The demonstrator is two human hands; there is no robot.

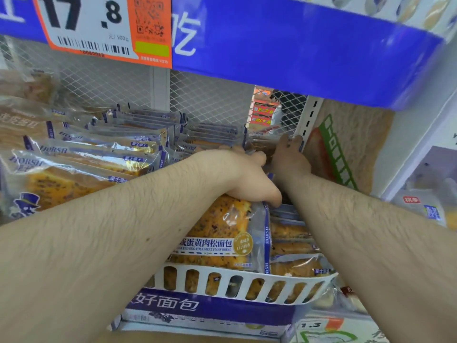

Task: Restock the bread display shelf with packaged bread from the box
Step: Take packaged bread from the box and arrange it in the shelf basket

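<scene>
Both my arms reach deep into the bread shelf. My left hand [243, 175] lies on top of a stack of packaged bread [222, 233], fingers curled over the far edge of the top pack. My right hand [289, 157] reaches further back on the right and grips a packaged bread [259, 144] near the mesh back wall; its fingertips are partly hidden. More stacks of the same purple-trimmed packs [99, 154] fill the left of the shelf. The box is out of view.
A white slotted shelf fence [237, 280] runs along the shelf front. The blue upper shelf edge [309, 53] with a price tag [86, 26] hangs close overhead. A wire mesh back wall [210, 95] and a side panel [351, 144] bound the shelf.
</scene>
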